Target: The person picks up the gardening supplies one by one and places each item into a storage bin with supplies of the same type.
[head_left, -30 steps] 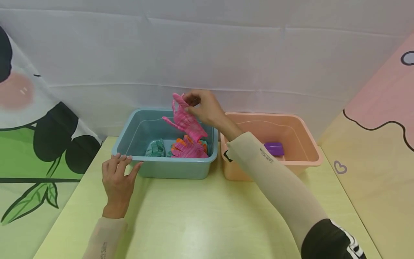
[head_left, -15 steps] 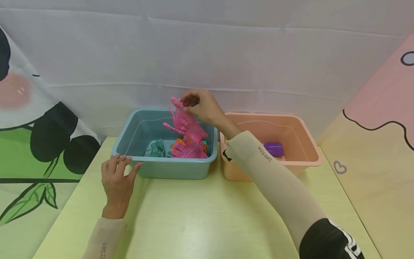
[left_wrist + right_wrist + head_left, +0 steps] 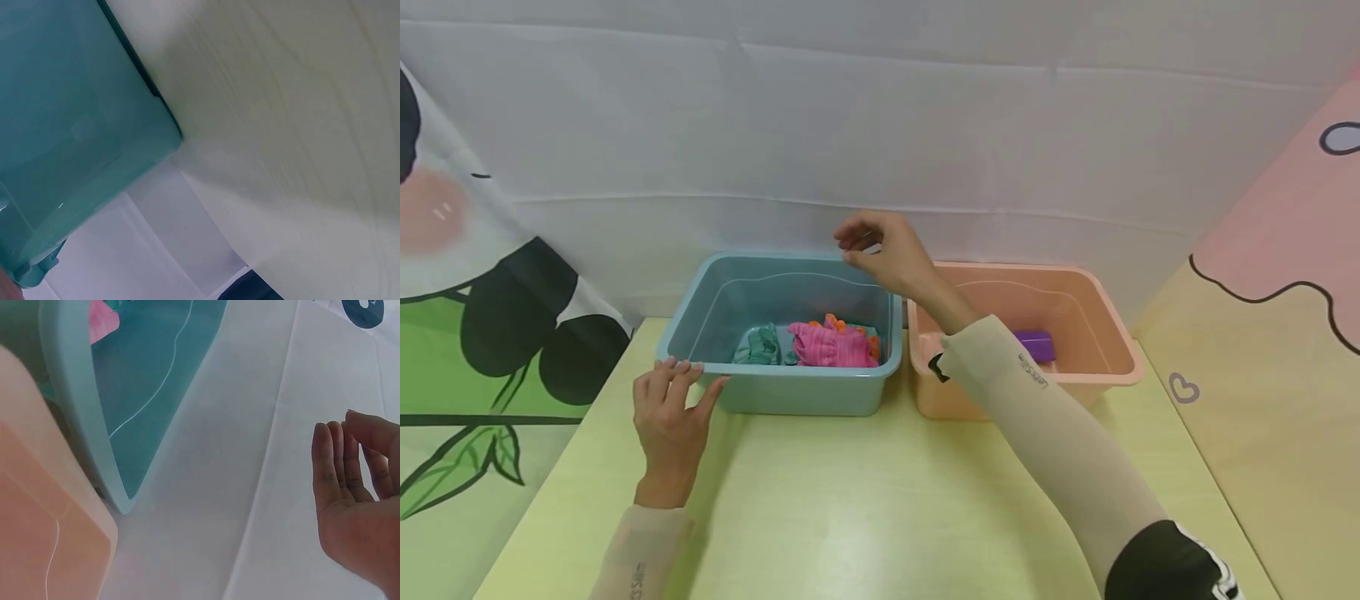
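Note:
My left hand (image 3: pixel 673 425) holds the front left corner of a blue plastic bin (image 3: pixel 808 392), fingers over the rim and thumb on the front side. Inside that bin lie pink gloves (image 3: pixel 835 343), with orange fingertips (image 3: pixel 831 321) of another glove showing behind them. A bundled teal glove (image 3: pixel 763 343) is to their left. Above the bin's back right corner hovers my right hand (image 3: pixel 891 250), its fingers loosely bent and holding nothing. In the right wrist view, that bare right hand (image 3: pixel 356 487) is apart from the bins.
Close on the right stands a peach bin (image 3: pixel 1097 333) with a purple object (image 3: pixel 1036 345) in it, partly hidden by my right forearm. Both bins sit on a pale yellow table (image 3: pixel 850 500) against a white cloth backdrop (image 3: pixel 880 125).
My right hand let go of the pink glove, which dropped onto the other gloves in the blue bin. The hand shifted slightly right. My left hand stayed at the rim.

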`<state>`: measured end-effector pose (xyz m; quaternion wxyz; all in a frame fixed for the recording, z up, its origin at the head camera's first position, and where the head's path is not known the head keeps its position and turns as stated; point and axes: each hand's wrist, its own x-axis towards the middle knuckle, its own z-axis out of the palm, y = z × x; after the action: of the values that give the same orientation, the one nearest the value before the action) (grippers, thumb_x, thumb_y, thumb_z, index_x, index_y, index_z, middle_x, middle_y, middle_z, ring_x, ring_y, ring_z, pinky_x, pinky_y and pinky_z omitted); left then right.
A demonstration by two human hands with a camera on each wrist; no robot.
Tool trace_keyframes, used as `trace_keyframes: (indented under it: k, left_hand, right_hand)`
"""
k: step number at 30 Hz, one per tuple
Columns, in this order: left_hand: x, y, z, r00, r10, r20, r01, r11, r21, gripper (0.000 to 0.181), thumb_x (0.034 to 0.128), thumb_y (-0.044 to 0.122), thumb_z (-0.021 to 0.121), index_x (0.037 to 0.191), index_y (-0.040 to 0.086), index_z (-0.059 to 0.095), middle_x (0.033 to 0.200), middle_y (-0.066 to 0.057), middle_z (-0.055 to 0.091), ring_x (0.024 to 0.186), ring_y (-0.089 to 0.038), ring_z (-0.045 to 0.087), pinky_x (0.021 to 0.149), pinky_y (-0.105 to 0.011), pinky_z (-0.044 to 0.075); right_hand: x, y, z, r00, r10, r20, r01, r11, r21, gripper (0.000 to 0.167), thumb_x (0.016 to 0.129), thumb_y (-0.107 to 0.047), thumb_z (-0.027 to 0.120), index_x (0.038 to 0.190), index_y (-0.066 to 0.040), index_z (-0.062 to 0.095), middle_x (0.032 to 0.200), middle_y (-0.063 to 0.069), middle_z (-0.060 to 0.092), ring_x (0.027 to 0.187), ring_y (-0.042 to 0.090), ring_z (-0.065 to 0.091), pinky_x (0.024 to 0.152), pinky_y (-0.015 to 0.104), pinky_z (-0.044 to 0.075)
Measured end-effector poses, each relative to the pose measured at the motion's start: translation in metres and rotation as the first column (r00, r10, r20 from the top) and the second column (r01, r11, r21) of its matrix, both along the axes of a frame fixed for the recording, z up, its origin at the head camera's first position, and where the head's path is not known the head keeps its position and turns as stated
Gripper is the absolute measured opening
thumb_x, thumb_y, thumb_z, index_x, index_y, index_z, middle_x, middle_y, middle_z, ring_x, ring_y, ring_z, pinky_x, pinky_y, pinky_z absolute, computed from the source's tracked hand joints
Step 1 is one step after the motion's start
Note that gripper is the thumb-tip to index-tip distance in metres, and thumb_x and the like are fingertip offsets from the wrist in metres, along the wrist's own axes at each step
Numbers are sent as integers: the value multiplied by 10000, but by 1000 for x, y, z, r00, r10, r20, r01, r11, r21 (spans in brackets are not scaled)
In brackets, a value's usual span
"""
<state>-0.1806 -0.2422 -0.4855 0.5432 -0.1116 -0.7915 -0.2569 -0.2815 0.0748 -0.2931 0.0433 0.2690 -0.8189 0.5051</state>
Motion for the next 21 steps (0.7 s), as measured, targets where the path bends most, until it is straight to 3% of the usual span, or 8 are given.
trace_keyframes:
  k: [14,21]
  left_hand:
    - [-3,-1,-1,1000,-10,2,10,1000,12,611,951,524,722,997,-85,736,989,-278,681,986,-525,598,1184,-336,430]
    - [-3,-2,-1,1000,-14,8,14,1000,15,601,945,513,735,990,-86,735,989,-276,680,995,-526,597,1179,-329,426]
  right_hand:
    - [23,25,-10,1000,-22,13,23,998,-63,215,968,59,718,1182,63,709,1144,228,731,1047,311,704,943,416,588]
    - [43,46,-20,998,-50,44,54,993,-100,194,970,54,705,1164,56,709,1122,208,730,1048,299,698,901,356,592]
